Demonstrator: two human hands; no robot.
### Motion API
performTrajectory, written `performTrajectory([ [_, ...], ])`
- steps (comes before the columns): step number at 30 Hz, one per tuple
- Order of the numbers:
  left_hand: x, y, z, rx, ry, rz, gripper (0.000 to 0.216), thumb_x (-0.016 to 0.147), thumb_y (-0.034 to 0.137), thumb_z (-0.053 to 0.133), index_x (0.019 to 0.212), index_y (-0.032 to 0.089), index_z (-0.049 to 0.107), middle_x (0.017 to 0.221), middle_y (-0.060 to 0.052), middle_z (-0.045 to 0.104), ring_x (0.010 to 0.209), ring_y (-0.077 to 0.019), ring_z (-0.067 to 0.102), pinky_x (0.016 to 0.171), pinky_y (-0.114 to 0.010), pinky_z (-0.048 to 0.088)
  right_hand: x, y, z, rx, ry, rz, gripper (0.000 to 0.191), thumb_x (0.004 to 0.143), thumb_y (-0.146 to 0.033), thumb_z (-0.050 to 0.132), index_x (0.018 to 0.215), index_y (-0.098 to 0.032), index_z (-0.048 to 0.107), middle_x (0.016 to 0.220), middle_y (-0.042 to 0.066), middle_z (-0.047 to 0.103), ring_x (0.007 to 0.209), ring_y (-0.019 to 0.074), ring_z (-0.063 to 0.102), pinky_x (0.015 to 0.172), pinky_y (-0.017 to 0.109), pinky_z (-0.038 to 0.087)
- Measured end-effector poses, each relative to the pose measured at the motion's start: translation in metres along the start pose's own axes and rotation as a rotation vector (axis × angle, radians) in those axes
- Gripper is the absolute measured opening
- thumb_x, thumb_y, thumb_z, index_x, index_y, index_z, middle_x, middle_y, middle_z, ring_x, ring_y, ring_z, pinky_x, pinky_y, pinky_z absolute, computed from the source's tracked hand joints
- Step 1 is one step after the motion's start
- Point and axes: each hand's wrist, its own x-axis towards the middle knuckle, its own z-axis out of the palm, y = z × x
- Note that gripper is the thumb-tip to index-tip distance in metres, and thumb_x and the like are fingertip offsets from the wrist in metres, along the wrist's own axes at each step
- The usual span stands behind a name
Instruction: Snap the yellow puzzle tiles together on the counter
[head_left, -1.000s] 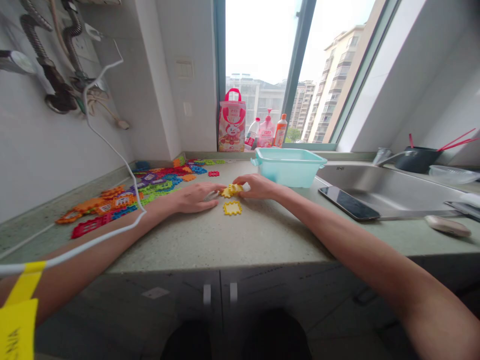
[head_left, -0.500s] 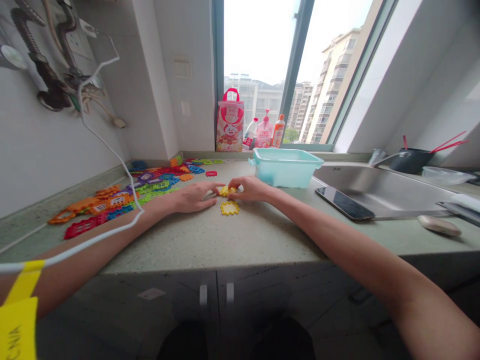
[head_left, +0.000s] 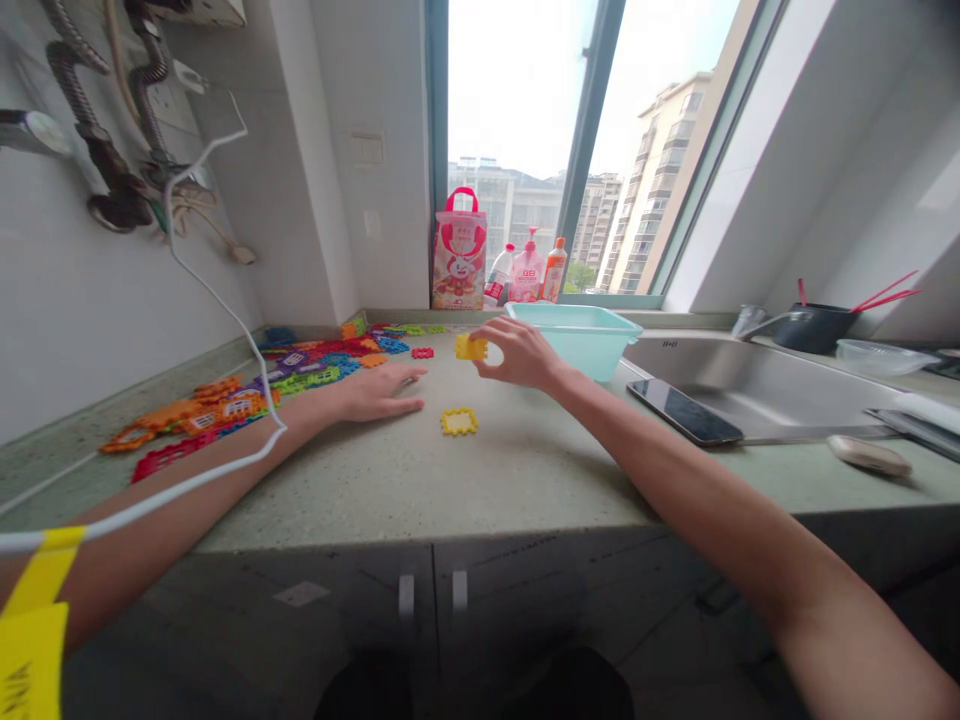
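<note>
The speckled grey-green stone tabletop (head_left: 510,470) runs from the tiled wall on your left to the stainless-steel sink basin (head_left: 757,385) on your right. The basin's interior shows only bare metal in this view.

The light turquoise plastic tub (head_left: 592,345) stands at the rear of the tabletop, just beside the sink. Its contents cannot be seen from this angle.

A spread of flat interlocking plastic tiles in orange, red, green, blue and purple (head_left: 247,395) lies along the left rear of the tabletop. A red-and-white printed gift bag with a loop handle (head_left: 459,250) stands on the window sill, with three plastic bottles just to its right. A black smartphone (head_left: 685,411) lies flat on the sink's edge.

Your left hand (head_left: 379,390) rests palm down on the tabletop, fingers spread and holding nothing. Your right hand (head_left: 521,352) is raised above the tabletop in front of the tub, fingertips pinched on a small yellow square plastic tile (head_left: 471,347). A second yellow toothed frame tile (head_left: 459,422) lies flat on the tabletop between your hands.
</note>
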Motion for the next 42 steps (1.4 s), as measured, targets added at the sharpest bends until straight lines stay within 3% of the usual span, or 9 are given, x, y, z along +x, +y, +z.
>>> performTrajectory([
  [6,0.000,0.004,-0.003,0.036,-0.087,-0.048,0.080,0.103,0.070,0.046,0.161,0.015,0.048,0.167,-0.019,0.050,0.152,-0.0336,0.048,0.127,-0.045,0.036,-0.008,0.042,-0.039,-0.228,0.387,0.293,0.035,0.097,-0.036,0.062,0.129,-0.024,0.069,0.130,0.013,0.071,0.120,0.0338,0.066,0.106,0.049,0.052],
  [10,0.000,0.004,-0.004,0.036,-0.087,-0.033,0.076,0.103,0.071,0.045,0.157,0.018,0.053,0.161,-0.018,0.056,0.147,-0.0322,0.053,0.124,-0.043,0.039,-0.012,0.059,-0.043,-0.284,0.488,0.427,0.039,0.097,-0.040,0.062,0.132,-0.024,0.068,0.128,0.014,0.070,0.114,0.0356,0.066,0.099,0.053,0.055],
  [15,0.000,0.001,-0.004,0.019,-0.089,-0.002,0.069,0.104,0.069,0.046,0.150,0.020,0.060,0.158,-0.015,0.058,0.143,-0.0309,0.056,0.122,-0.042,0.041,-0.008,0.054,-0.038,-0.301,0.385,0.379,0.031,0.100,-0.048,0.063,0.112,-0.023,0.077,0.138,0.015,0.069,0.132,0.0424,0.057,0.110,0.067,0.046],
  [18,0.001,-0.002,-0.003,-0.002,-0.076,0.012,0.067,0.103,0.069,0.048,0.149,0.021,0.061,0.157,-0.015,0.060,0.143,-0.0302,0.056,0.122,-0.040,0.040,-0.003,0.029,-0.033,-0.164,0.260,0.191,0.029,0.104,-0.041,0.060,0.120,-0.025,0.077,0.148,0.014,0.065,0.139,0.0375,0.055,0.116,0.061,0.044],
  [24,0.000,-0.008,-0.005,-0.017,-0.050,0.045,0.065,0.103,0.069,0.050,0.146,0.023,0.065,0.153,-0.011,0.065,0.138,-0.0260,0.062,0.116,-0.033,0.044,0.000,-0.046,-0.004,0.296,-0.310,-0.179,0.046,0.100,-0.057,0.068,0.133,-0.025,0.074,0.127,0.010,0.077,0.108,0.0262,0.075,0.098,0.039,0.055],
  [27,0.000,-0.012,-0.008,0.062,-0.034,0.008,0.068,0.101,0.073,0.050,0.143,0.023,0.068,0.148,-0.012,0.069,0.134,-0.0283,0.064,0.113,-0.035,0.046,0.000,-0.065,0.009,0.305,-0.426,-0.251,0.051,0.094,-0.062,0.074,0.129,-0.025,0.077,0.116,0.008,0.080,0.099,0.0251,0.076,0.092,0.037,0.055],
  [33,-0.009,-0.043,-0.015,0.250,0.027,-0.158,0.075,0.098,0.075,0.048,0.142,0.019,0.071,0.154,-0.017,0.064,0.142,-0.0343,0.058,0.120,-0.044,0.039,-0.002,-0.056,0.016,0.271,-0.413,-0.122,0.031,0.094,-0.044,0.076,0.119,-0.026,0.081,0.109,0.005,0.083,0.097,0.0228,0.078,0.090,0.034,0.055],
  [37,-0.022,-0.079,-0.019,0.279,0.079,-0.326,0.086,0.093,0.082,0.047,0.152,0.020,0.064,0.163,-0.016,0.056,0.148,-0.0348,0.051,0.126,-0.043,0.032,-0.003,-0.046,0.017,0.250,-0.394,-0.064,0.033,0.093,-0.042,0.077,0.121,-0.026,0.081,0.109,0.005,0.083,0.097,0.0238,0.077,0.090,0.035,0.056],
  [42,-0.029,-0.106,-0.017,0.275,0.044,-0.510,0.100,0.093,0.090,0.032,0.157,0.017,0.059,0.165,-0.019,0.053,0.149,-0.0365,0.050,0.124,-0.044,0.035,0.000,-0.026,-0.001,0.129,-0.046,-0.131,0.035,0.100,-0.045,0.068,0.128,-0.028,0.079,0.123,0.009,0.078,0.110,0.0266,0.073,0.101,0.041,0.056],
])
